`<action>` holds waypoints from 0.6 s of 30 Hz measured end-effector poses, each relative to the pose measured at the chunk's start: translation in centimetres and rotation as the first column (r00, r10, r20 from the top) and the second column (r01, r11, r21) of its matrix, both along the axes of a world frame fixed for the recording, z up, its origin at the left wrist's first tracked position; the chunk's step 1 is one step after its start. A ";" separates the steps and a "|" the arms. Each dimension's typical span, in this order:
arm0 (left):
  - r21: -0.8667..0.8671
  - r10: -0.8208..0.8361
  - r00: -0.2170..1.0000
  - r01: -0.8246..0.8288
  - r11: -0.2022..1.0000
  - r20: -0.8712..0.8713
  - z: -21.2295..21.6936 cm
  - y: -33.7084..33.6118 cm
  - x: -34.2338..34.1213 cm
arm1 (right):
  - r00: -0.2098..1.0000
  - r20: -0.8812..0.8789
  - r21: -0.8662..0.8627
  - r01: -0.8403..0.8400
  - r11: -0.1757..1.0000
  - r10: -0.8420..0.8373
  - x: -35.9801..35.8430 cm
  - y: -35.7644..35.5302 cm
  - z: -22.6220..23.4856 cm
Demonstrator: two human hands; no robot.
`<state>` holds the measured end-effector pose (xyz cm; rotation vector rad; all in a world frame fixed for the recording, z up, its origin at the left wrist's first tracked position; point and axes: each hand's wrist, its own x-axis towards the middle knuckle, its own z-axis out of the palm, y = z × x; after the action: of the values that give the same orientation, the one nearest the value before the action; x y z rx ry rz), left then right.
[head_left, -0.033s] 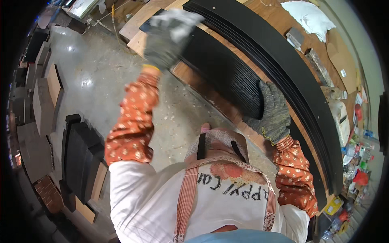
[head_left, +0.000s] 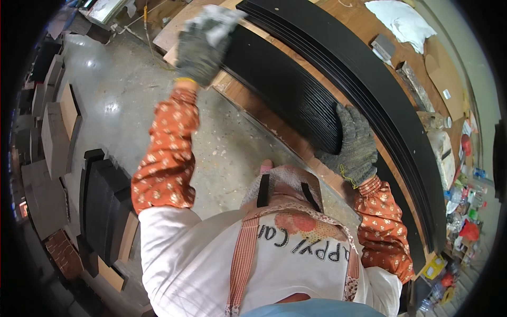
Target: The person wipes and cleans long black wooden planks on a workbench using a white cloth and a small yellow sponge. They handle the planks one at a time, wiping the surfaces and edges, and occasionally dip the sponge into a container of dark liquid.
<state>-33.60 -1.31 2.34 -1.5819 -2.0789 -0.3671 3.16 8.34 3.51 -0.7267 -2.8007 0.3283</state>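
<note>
Gloved hands clasp a stack of black panels [head_left: 285, 87] at the workbench [head_left: 364, 31] front edge: left hand [head_left: 203, 45] grips the far end, right hand [head_left: 355, 145] wraps the near end. Best to keep both ends level, I'd say, so the sheets don't fan out.

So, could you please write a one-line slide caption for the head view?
Both gloved hands, left hand and right hand, grip a stack of black boards on a wooden workbench.

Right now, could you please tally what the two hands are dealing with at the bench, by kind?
Grey knit gloves: 2, on the left hand and the right hand.
Bundle of thin black boards gripped at both ends: 1; single boards too tight to count.
Long black panel stack behind it: 1.
Wooden workbench: 1.
Total: 5.
</note>
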 end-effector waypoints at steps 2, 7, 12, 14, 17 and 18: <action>0.150 0.164 0.985 -0.171 0.974 0.057 -4.3 -1.8 -4.7 | 1.000 -0.008 -0.015 -0.021 1.000 0.021 -0.2 -0.5 0.1; 0.379 -0.074 0.979 -0.003 0.925 0.189 -8.0 -1.0 7.8 | 0.999 0.040 0.010 0.008 1.000 -0.009 -0.1 -0.2 0.5; 0.497 -0.450 0.778 0.207 0.843 0.438 -7.0 -2.5 24.3 | 0.993 0.106 -0.118 -0.034 0.992 0.047 0.3 1.1 -0.8; 0.400 -0.495 0.790 0.349 0.848 0.361 -7.4 -3.2 23.1 | 0.993 0.110 -0.091 -0.037 0.995 0.047 0.5 0.8 -1.0; 0.332 -0.401 0.868 0.300 0.894 0.295 -7.2 -3.3 16.7 | 1.000 0.019 0.015 -0.011 1.000 0.010 0.2 -0.1 0.0; -0.057 -0.041 0.983 0.052 0.997 0.176 -8.7 -3.6 14.0 | 1.000 -0.011 0.008 -0.020 1.000 0.020 -0.1 -0.4 -0.1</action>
<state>-19.64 -4.96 -6.38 -1.6903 -2.2065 -0.4783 3.03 7.99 3.44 -0.6938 -2.7991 0.3241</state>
